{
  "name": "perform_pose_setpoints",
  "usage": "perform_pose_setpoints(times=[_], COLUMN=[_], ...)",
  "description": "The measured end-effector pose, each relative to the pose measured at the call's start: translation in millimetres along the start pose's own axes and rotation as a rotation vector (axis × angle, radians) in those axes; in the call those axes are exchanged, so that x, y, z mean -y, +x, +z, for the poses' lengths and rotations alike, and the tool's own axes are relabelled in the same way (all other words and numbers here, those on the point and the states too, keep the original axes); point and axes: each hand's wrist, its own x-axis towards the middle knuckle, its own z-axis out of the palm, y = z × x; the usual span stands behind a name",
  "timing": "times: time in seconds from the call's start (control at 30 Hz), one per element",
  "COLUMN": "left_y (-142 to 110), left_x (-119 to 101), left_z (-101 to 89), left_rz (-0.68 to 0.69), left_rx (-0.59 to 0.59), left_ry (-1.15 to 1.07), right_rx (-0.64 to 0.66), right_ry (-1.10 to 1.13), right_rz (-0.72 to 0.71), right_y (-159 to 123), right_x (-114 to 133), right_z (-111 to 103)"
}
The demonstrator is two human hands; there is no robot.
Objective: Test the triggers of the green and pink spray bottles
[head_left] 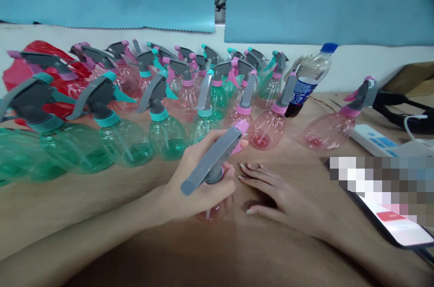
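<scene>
My left hand [196,174] is wrapped round the neck of a pink spray bottle [217,209] with a grey trigger head [213,153] and a pink nozzle, standing on the wooden table [101,201]. My right hand [271,192] lies flat on the table just right of that bottle, fingers stretched out and holding nothing. Behind them stand several green spray bottles [167,135] on the left and several pink ones [269,131] toward the middle and back.
A single pink spray bottle [330,129] leans at the right. A cola bottle with a blue cap [307,81] stands behind it. A white power strip [376,138], black cables [400,106] and a phone [396,223] lie at the right. Red plastic [20,74] sits far left.
</scene>
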Motion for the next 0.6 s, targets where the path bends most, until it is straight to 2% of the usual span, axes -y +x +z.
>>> perform_pose_setpoints(times=[0.13, 0.6], left_y=[0.6, 2.4], left_x=[-0.8, -4.3], left_z=[-0.2, -2.0], left_rz=[0.023, -0.056], left_rx=[0.023, 0.037], left_ry=[-0.068, -0.118], right_rx=[-0.017, 0.009], right_ry=[0.012, -0.01], right_rz=[-0.005, 0.019], right_y=[-0.4, -0.8], right_x=[0.6, 3.8], right_z=[-0.4, -3.2])
